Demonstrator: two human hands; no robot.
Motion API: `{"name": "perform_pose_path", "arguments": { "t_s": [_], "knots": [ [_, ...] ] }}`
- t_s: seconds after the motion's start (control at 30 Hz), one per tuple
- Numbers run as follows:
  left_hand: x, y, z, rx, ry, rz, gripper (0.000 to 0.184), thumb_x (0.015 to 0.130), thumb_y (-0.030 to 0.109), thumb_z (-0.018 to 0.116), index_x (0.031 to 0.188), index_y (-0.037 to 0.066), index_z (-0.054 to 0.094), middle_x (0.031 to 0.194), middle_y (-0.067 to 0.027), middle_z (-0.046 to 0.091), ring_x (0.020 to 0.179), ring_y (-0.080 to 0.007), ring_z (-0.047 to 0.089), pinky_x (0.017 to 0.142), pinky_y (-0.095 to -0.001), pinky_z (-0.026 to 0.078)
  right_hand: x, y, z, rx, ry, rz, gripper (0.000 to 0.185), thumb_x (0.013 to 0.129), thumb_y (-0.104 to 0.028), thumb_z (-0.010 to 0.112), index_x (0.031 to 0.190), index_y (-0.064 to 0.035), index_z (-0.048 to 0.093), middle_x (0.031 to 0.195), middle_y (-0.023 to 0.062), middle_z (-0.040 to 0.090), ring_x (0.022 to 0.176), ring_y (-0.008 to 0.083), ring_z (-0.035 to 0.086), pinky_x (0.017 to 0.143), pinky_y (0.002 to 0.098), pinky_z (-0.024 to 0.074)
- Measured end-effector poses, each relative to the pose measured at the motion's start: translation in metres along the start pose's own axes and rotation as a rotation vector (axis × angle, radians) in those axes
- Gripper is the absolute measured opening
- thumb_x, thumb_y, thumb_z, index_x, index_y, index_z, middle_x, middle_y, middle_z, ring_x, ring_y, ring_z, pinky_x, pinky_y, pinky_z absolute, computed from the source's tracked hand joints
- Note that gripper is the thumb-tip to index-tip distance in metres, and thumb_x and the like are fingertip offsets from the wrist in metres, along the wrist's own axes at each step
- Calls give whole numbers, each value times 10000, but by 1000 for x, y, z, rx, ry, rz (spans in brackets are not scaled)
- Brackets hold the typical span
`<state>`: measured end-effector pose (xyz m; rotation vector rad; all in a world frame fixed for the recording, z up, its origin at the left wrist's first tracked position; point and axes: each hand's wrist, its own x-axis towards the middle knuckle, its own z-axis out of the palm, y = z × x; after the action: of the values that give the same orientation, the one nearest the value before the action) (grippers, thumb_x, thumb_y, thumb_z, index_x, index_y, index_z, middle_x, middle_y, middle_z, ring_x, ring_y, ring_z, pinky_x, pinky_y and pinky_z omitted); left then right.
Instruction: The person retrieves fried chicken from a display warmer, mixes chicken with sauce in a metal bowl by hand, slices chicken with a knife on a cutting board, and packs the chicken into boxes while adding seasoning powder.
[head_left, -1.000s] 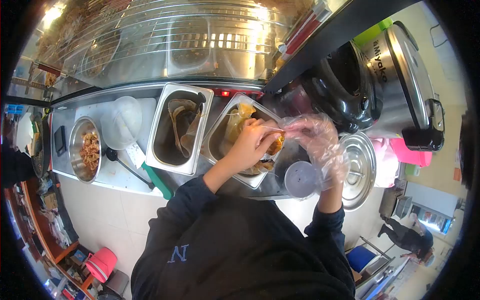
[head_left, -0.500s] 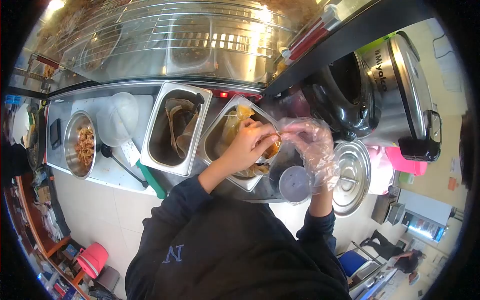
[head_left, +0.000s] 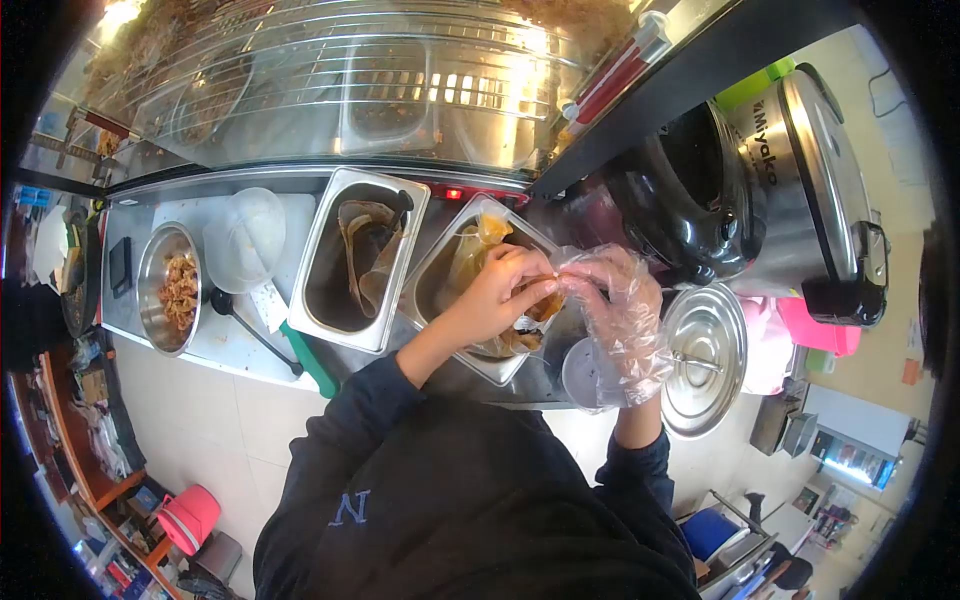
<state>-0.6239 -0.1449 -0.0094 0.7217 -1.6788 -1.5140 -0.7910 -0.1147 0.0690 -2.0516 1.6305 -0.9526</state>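
Bare, my left hand (head_left: 505,295) pinches the gathered top of a small plastic bag (head_left: 543,303) with orange-brown contents. My right hand (head_left: 615,300), in a clear plastic glove, closes on the same bag top, its fingertips meeting the left ones. Both hands are above the right side of a steel pan (head_left: 420,290), which holds more filled bags, one yellowish (head_left: 492,228). Under the right wrist is a translucent round cup (head_left: 582,372). The exact tie or knot between the fingertips is too small to make out.
Left are a second steel pan (head_left: 307,325), a green-handled knife (head_left: 318,368), a black ladle (head_left: 262,338), a clear container (head_left: 245,235) and a bowl of meat (head_left: 150,310). Right are a round lid (head_left: 712,360), a black cooker (head_left: 680,200) and a Miyako appliance (head_left: 810,180). A glass case (head_left: 330,90) stands ahead.
Both hands stay together at the bag top; the right fingers have curled inward and the gloved hand now covers more of the cup. A person in the right background has moved lower, partly out of view.
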Motion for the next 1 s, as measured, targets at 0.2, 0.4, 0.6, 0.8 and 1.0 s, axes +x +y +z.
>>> {"name": "perform_pose_path", "arguments": {
  "t_s": [0.2, 0.4, 0.6, 0.8, 1.0],
  "knots": [
    [4, 16, -11, -378, -169, -258, 226, 962, 204, 429, 1014, 1, 513, 965, -27, 546, 957, -106, 489, 871, -267, 380, 4, -7, -8, -66, -99, -79, 188, 715, -98, 714, 892, -90, 652, 842, 80, 642, 772, 248, 631, 664, 324, 512],
    [-1, 1, 3, -535, -138, -244, 150, 966, 177, 448, 1000, 35, 479, 940, -24, 539, 907, -110, 509, 850, -267, 399, -10, -19, -11, -175, -119, -35, 164, 743, -117, 693, 902, -104, 653, 856, 77, 643, 785, 258, 631, 665, 333, 511],
    [-3, -8, 12, -633, -47, -160, 73, 959, 118, 457, 978, 48, 449, 949, -40, 559, 884, -100, 541, 799, -253, 435, -20, -37, 4, -263, 21, 86, 148, 768, -114, 677, 914, -99, 656, 865, 94, 643, 792, 265, 629, 676, 336, 505],
    [-4, -3, 10, -643, -63, -234, 89, 958, 126, 469, 997, 52, 441, 893, -8, 501, 827, -60, 477, 736, -228, 402, -22, -38, 8, -224, 13, 166, 156, 751, -126, 695, 891, -77, 646, 869, 83, 646, 813, 255, 621, 711, 334, 487],
    [-4, -5, 4, -544, -93, -210, 106, 960, 135, 460, 1011, 47, 430, 936, -17, 473, 881, -68, 457, 779, -235, 391, -14, -12, 5, -5, 8, 51, 147, 746, -138, 704, 861, -79, 633, 834, 90, 625, 749, 253, 606, 662, 351, 476]
  ]
}}
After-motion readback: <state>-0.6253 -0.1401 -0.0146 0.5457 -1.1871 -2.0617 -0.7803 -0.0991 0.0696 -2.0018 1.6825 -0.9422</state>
